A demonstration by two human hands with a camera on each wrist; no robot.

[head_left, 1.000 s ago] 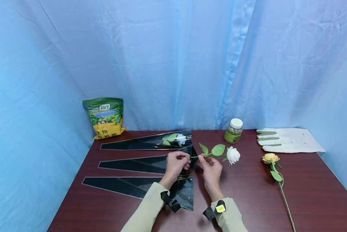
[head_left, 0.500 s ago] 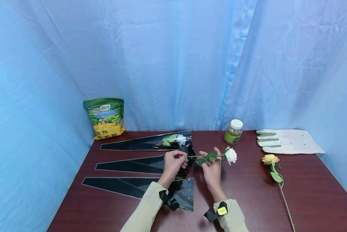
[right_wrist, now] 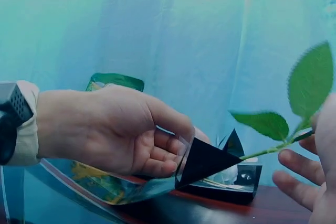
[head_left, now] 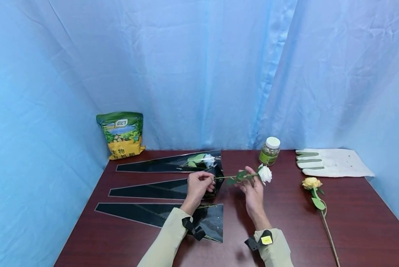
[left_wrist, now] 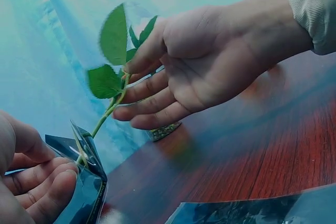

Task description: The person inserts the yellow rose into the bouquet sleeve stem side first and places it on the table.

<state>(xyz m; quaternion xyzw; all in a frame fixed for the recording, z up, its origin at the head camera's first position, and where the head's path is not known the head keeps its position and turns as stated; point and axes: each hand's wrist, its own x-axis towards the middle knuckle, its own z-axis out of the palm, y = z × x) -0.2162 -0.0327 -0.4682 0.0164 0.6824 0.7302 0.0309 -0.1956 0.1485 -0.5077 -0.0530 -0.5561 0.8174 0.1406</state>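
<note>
A white rose [head_left: 265, 174] with green leaves lies nearly level above the table, bloom to the right. My right hand [head_left: 253, 194] holds its stem near the leaves, thumb against the fingers in the left wrist view, other fingers loosely extended. My left hand [head_left: 197, 189] pinches the mouth of the middle black flower sleeve [head_left: 149, 188], whose clear front bulges out. The rose's stem [left_wrist: 100, 121] runs into that mouth beside my left fingertips [left_wrist: 65, 174]. In the right wrist view a dark flap of the sleeve [right_wrist: 205, 161] stands up at the opening; the stem's lower end is hidden.
Behind lies a sleeve [head_left: 146, 166] with a white rose inside; a flat sleeve [head_left: 136, 211] lies in front. A fertilizer bag [head_left: 121, 135] stands back left, a white-lidded jar [head_left: 269, 151] at the back. To the right are a glove [head_left: 339, 162] and a yellow rose [head_left: 312, 183].
My right hand has shifted along the stem toward the bloom and turned palm upward. The rose has turned and moved slightly left and up. My left hand has drifted slightly left with the sleeve.
</note>
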